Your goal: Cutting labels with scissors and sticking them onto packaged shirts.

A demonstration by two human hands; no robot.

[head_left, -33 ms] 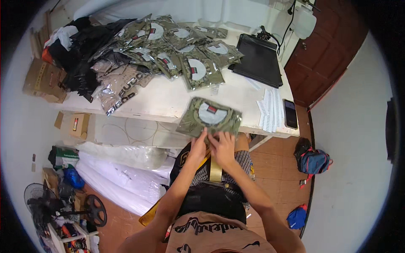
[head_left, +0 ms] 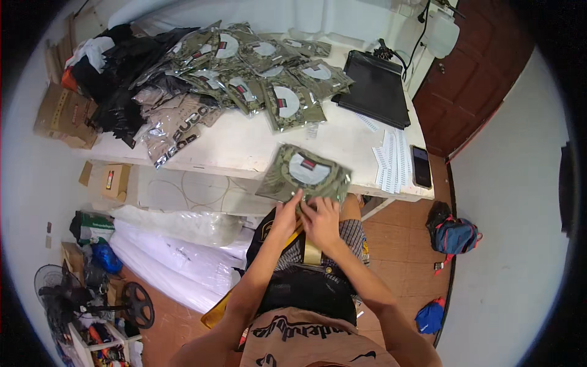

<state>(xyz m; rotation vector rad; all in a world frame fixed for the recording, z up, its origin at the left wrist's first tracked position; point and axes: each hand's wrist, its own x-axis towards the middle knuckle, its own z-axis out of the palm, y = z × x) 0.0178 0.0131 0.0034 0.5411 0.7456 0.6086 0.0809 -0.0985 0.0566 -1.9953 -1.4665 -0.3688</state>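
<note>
A folded camouflage T-shirt (head_left: 287,175) in a clear plastic bag lies in front of me, its white collar lining and dark red neck label facing up. It overlaps the table's front edge, with its near side out over my lap. My left hand (head_left: 286,215) pinches the near edge, thumb on top. Close beside it, my right hand (head_left: 321,221) has bent fingers on the same edge, closed on the bag. What lies under the fingertips is hidden. Beyond the shirt spreads a pile of similar bagged camouflage shirts (head_left: 241,92).
On the white table (head_left: 226,144) are bagged beige shirts (head_left: 177,122), black garments (head_left: 116,85), a black laptop-like slab (head_left: 374,88), printed paper strips (head_left: 392,160) and a phone (head_left: 420,166). White plastic-wrapped rolls (head_left: 168,263) lie below at left. A backpack (head_left: 455,235) sits on the floor at right.
The bagged shirt has shifted very slightly toward me and to the right. My fingers have moved a little along its near edge, and both hands still hold it.
</note>
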